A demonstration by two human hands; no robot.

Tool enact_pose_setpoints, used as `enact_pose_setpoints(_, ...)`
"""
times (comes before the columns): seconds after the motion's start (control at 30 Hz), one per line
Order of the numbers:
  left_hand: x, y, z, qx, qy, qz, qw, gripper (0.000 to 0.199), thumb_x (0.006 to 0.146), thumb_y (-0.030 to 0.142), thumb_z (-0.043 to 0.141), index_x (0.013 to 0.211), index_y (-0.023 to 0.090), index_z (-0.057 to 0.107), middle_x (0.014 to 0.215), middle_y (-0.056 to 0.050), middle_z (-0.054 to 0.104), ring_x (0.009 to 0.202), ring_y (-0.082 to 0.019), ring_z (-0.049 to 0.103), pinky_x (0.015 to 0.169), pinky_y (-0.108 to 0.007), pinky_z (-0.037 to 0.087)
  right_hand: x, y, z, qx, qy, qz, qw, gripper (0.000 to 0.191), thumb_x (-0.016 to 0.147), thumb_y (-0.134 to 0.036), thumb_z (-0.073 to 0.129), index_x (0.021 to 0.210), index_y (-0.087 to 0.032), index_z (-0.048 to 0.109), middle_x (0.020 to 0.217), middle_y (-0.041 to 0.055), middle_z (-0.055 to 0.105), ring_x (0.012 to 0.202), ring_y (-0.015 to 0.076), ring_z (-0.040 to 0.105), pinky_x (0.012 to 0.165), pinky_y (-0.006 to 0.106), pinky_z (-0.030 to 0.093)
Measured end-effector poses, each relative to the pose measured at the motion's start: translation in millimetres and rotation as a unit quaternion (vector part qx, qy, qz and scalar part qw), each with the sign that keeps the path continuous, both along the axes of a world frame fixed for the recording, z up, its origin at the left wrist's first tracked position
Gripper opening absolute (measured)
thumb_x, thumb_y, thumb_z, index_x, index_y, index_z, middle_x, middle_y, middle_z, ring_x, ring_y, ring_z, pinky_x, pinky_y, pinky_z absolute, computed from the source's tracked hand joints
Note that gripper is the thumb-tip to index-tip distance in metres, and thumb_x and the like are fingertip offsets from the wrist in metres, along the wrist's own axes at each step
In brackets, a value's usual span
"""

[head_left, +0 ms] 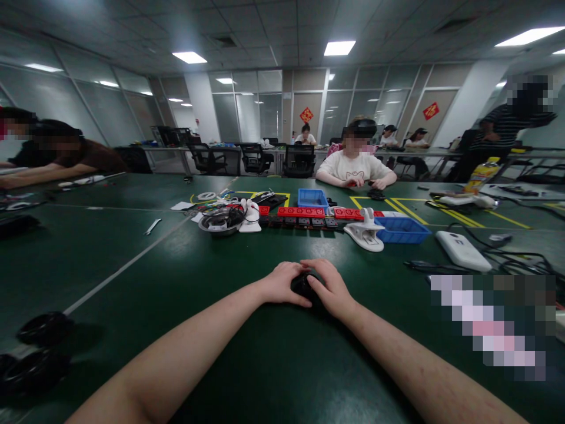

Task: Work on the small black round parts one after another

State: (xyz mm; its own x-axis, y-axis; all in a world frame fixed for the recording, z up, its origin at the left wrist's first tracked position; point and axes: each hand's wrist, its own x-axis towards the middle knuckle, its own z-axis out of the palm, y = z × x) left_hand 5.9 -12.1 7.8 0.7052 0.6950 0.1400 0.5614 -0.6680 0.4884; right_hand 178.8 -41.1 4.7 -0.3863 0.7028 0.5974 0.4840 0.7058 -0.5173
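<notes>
A small black object (302,285) sits low on the green table (247,365) in front of me, between my two hands. My left hand (285,284) curls round its left side, thumb at the near edge. From the right, my right hand (330,287) wraps over it, its fingers reaching the far side and its thumb resting on top. The fingertips of both hands come close together at the far edge. Much of the object is hidden by the fingers, so its exact kind cannot be made out.
Beyond my hands lie a white clamp (365,232), a blue tray (402,229), red blocks (301,212) and a dish of cables (220,221). A white device (462,250) lies right, black rings (45,328) left. A person (356,165) sits opposite.
</notes>
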Motion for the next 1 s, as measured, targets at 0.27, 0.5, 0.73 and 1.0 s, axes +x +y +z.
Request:
enact_pose_setpoints(0.27, 14, -13, -12.2, 0.060, 0.013, 0.120, 0.991, 0.065, 0.054, 0.057, 0.069, 0.103, 0.019, 0.049, 0.104, -0.007, 0.052, 0.101, -0.028, 0.048, 0.095, -0.047, 0.030, -5, 2, -3.2, 0.003, -0.049, -0.052, 0.997, 0.029, 0.078, -0.040, 0.053, 0.095, -0.017, 0.051, 0.091, 0.0084, 0.057, 0.084, 0.0230, 0.051, 0.076, 0.038, 0.042)
enact_pose_setpoints(0.5, 15, -12, -5.2, 0.064, 0.016, 0.106, 0.992, 0.036, 0.065, 0.041, 0.064, 0.090, 0.018, 0.051, 0.089, -0.004, 0.052, 0.088, -0.023, 0.049, 0.080, -0.036, 0.043, -7, 1, 0.7, -0.001, -0.058, -0.058, 0.997, 0.012, 0.075, -0.027, 0.055, 0.083, -0.019, 0.054, 0.084, 0.0056, 0.055, 0.081, 0.0215, 0.050, 0.074, 0.037, 0.041)
enact_pose_setpoints(0.73, 6, -3, -5.1, 0.026, -0.040, 0.046, 0.998, 0.039, 0.062, 0.038, 0.069, 0.094, 0.018, 0.057, 0.098, -0.005, 0.053, 0.093, -0.022, 0.048, 0.084, -0.034, 0.042, -5, -2, 7.6, 0.000, -0.033, 0.008, 0.999, 0.018, 0.070, -0.014, 0.047, 0.083, -0.020, 0.058, 0.087, 0.0050, 0.060, 0.084, 0.0215, 0.051, 0.079, 0.039, 0.039)
enact_pose_setpoints(1.0, -1, 4, -5.4, 0.008, -0.030, -0.016, 0.999, 0.026, 0.065, 0.039, 0.069, 0.084, 0.022, 0.062, 0.105, -0.001, 0.053, 0.102, -0.021, 0.046, 0.091, -0.034, 0.037, -7, -5, 10.1, 0.007, -0.018, 0.036, 0.999, 0.020, 0.061, -0.011, 0.041, 0.069, -0.021, 0.057, 0.075, 0.0020, 0.063, 0.083, 0.0216, 0.051, 0.083, 0.041, 0.037)
